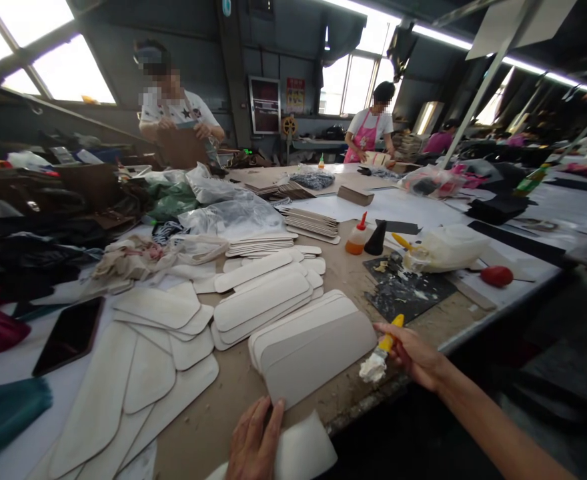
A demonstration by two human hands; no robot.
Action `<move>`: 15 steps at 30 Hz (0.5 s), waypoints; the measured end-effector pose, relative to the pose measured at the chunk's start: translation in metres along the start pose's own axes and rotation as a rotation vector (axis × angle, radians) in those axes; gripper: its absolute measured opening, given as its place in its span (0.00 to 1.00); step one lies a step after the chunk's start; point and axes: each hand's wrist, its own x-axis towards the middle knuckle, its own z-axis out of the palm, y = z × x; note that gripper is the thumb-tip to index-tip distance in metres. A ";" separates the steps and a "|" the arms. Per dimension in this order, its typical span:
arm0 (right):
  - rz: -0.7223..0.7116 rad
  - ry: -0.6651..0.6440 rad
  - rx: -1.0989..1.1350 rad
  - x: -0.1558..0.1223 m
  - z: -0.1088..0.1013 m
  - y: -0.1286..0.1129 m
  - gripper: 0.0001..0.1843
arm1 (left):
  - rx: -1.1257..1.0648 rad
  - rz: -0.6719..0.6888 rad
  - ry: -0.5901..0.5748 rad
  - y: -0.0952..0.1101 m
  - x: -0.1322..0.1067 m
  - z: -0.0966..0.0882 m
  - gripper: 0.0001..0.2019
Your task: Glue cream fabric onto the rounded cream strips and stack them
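My right hand is closed round the yellow handle of a brush. Thick white paste covers its bristles, which hang near the table's front edge. Left of the brush lies a fanned stack of pale rounded panels, the top one greyish. My left hand rests at the near-left corner of this stack, fingers stretched out and fingertips touching the corner. Beside that hand, at the bottom edge, lies a curved pale piece, partly hidden by it. More pale panels overlap in piles farther left and behind.
A paste-smeared dark board lies to the right, with a plastic bag of paste on it. Behind stand a glue bottle and a black cone. A phone lies left. Two people work across the table.
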 end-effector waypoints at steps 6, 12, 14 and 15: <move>-0.037 -0.055 -0.099 -0.003 -0.002 0.009 0.10 | -0.099 -0.048 0.047 -0.001 0.003 0.002 0.29; -0.046 -0.059 -0.155 -0.014 0.000 0.003 0.07 | -0.255 -0.150 0.049 0.002 0.008 -0.005 0.26; -0.036 -0.066 -0.153 -0.021 0.000 0.000 0.08 | -0.286 -0.185 0.044 0.004 0.009 -0.011 0.25; -0.029 -0.070 -0.150 -0.024 0.000 -0.001 0.08 | -0.296 -0.208 0.038 0.005 0.008 -0.014 0.24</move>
